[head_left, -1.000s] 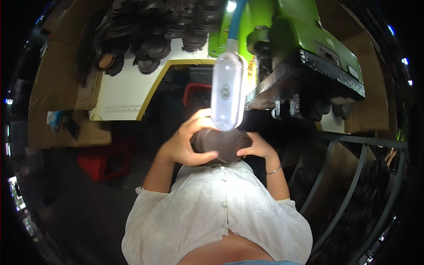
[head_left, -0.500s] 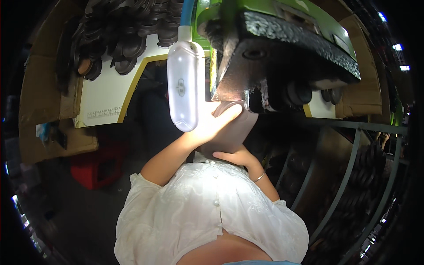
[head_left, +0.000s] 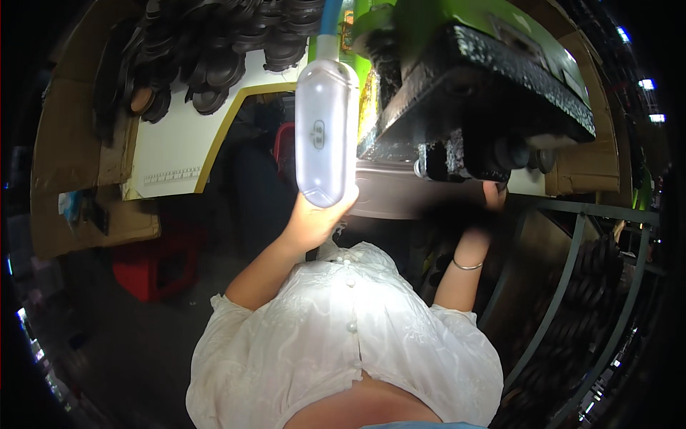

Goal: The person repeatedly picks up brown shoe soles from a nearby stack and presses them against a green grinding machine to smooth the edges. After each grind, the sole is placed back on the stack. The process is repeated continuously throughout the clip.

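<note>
Brown piece (head_left: 404, 194) stretches between left hand (head_left: 314, 220), grasping its end, and right hand (head_left: 493, 194), grip unclear.

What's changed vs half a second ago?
The dark brown piece swung from pointing away from the body to lying crosswise, partly under the green machine. The left hand moved left, the right hand right and forward; they're now at opposite ends. No visible release; contact is partly hidden. The red stool and piled dark pieces stayed put.

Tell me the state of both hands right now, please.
Left hand: at the brown piece; lamp hides its grip.
Right hand: mostly hidden; cannot tell.
</note>
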### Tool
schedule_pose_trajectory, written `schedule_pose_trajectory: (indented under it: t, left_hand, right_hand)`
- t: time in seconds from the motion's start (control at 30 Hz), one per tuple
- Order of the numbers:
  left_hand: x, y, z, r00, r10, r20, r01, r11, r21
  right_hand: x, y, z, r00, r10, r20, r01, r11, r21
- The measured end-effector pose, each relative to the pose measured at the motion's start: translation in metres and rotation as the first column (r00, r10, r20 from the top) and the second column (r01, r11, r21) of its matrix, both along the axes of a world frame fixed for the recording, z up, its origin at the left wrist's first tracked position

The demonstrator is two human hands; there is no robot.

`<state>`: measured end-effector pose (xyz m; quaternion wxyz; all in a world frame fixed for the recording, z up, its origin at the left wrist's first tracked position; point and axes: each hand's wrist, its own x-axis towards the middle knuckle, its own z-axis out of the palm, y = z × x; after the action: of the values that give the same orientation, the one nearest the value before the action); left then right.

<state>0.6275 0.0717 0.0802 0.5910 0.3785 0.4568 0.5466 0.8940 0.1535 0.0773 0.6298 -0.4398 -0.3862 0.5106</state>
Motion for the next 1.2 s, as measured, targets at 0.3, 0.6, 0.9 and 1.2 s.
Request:
schedule_pose_trajectory:
  t: [0.3,0.6,0.9,1.2]
  left_hand:
    - [-0.072,-0.029,-0.012,0.961,0.270,-0.058,-0.273,0.960,-0.056]
    - [-0.060,-0.044,-0.076,0.919,-0.191,-0.346,0.105,0.962,-0.253]
    - [0.025,0.029,0.020,0.981,-0.119,-0.150,0.118,0.993,-0.017]
    - [0.018,0.009,0.001,0.978,0.129,-0.166,-0.131,0.991,-0.005]
  right_hand:
    - [-0.105,-0.034,-0.022,0.844,0.175,-0.508,-0.128,0.984,0.126]
    - [-0.111,-0.011,0.027,0.855,0.483,0.190,-0.510,0.850,0.131]
    - [-0.088,0.002,0.023,0.770,0.525,0.362,-0.578,0.815,0.047]
    - [0.009,-0.048,-0.040,0.579,0.813,0.057,-0.713,0.539,-0.448]
